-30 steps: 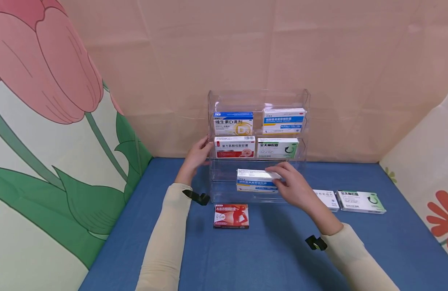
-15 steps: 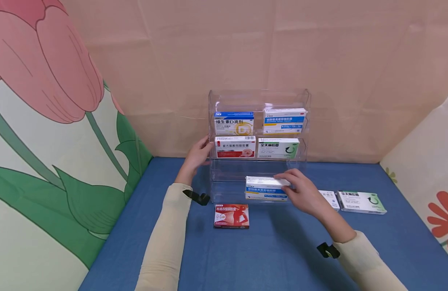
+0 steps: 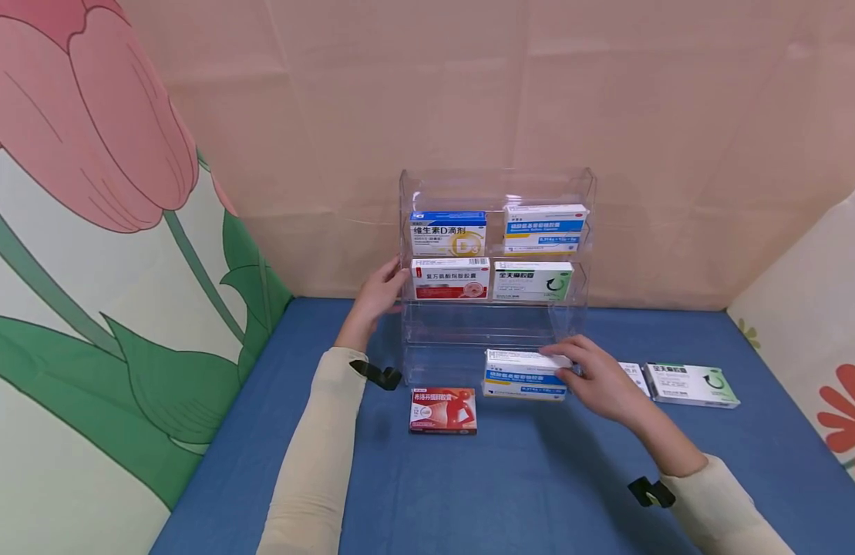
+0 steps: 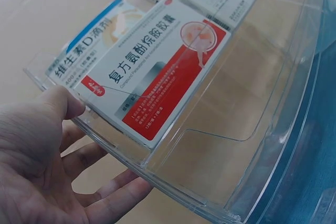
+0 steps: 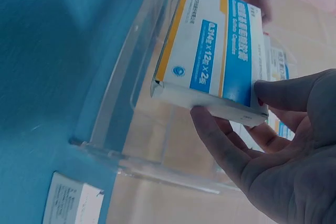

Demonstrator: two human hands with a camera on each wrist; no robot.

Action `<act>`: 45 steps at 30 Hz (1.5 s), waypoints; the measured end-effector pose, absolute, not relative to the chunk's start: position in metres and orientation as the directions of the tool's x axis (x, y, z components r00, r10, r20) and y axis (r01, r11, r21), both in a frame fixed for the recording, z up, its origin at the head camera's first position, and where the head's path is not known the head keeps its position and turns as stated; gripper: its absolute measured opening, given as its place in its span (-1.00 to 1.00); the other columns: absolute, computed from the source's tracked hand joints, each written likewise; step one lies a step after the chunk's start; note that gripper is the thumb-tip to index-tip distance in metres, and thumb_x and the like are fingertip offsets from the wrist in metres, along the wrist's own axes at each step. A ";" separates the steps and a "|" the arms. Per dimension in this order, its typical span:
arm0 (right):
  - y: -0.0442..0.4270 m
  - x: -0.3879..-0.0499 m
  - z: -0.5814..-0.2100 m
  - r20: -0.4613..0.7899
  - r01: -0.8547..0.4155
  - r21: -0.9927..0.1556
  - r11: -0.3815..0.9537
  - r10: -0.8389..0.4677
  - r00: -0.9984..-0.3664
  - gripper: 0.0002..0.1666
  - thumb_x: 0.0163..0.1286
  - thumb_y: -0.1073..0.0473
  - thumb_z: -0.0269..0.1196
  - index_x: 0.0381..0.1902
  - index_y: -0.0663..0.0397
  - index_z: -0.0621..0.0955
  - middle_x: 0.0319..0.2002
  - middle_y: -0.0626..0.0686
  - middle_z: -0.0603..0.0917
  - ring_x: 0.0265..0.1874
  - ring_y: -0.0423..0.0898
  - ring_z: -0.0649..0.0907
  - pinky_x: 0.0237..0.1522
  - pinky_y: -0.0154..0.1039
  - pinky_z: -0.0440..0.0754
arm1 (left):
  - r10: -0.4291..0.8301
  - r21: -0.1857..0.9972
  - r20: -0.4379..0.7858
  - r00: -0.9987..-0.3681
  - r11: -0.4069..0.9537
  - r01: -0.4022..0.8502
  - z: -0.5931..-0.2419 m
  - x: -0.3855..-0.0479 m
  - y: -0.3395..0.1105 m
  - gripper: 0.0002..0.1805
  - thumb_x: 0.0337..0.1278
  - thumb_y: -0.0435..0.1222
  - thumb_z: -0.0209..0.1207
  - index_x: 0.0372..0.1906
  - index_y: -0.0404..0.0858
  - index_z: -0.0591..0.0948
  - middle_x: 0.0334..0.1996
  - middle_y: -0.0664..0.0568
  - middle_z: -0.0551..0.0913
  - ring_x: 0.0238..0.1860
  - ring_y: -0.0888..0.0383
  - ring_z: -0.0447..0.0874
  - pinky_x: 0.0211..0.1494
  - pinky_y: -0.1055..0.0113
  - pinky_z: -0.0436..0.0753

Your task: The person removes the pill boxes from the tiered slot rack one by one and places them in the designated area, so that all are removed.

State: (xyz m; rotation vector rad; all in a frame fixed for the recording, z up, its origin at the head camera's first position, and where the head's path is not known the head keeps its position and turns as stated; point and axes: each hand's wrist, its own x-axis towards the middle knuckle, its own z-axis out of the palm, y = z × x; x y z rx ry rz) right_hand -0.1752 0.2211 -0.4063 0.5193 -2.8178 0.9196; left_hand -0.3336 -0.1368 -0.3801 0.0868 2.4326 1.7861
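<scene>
A clear plastic display rack [image 3: 493, 324] stands at the back of the blue table. My left hand [image 3: 382, 291] holds its left side; in the left wrist view the thumb [image 4: 72, 109] lies at the side edge and the other fingers reach behind it. In front of the lower tiers, my right hand [image 3: 597, 378] pinches a white, blue and yellow medicine box [image 3: 520, 378] by its right end. The right wrist view shows thumb and fingers on that box [image 5: 210, 45]. A red medicine box [image 3: 442, 410] lies flat before the rack.
On the upper tiers stand a vitamin D box [image 3: 448, 233], another blue-and-white box [image 3: 545, 229], a red-and-white box [image 3: 451, 279] and a green-and-white box [image 3: 533, 281]. Right of the rack lie a second green-and-white box [image 3: 691, 384] and a white box [image 3: 635, 376], partly hidden.
My right hand has brought the blue-and-white box down, toward me and to the right, away from the rack's lower tier. The left hand has stayed at the rack's side.
</scene>
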 end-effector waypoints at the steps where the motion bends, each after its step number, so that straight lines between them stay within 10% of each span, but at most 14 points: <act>1: 0.224 -0.174 -0.407 0.220 -0.360 -0.547 0.756 -0.285 -0.933 -0.58 0.38 0.38 0.29 0.16 -0.01 0.68 0.06 0.12 0.61 -0.04 0.07 0.61 -0.13 -0.02 0.64 | 0.121 0.953 -0.064 -0.991 0.301 -0.025 -0.380 -0.334 -0.137 -0.34 0.49 0.07 0.02 0.59 0.20 0.18 0.47 -0.01 0.38 0.31 -0.13 0.49 0.21 -0.13 0.62; 45: 0.259 -0.168 -0.445 -0.230 -0.048 -0.828 0.559 -0.416 -0.880 -0.64 0.55 0.23 0.15 0.24 0.03 0.61 0.20 0.22 0.50 0.02 0.08 0.60 -0.12 0.02 0.75 | 0.112 0.952 -0.071 -0.991 0.305 -0.034 -0.379 -0.334 -0.136 -0.35 0.50 0.06 0.01 0.59 0.22 0.18 0.47 -0.03 0.38 0.30 -0.15 0.49 0.19 -0.13 0.63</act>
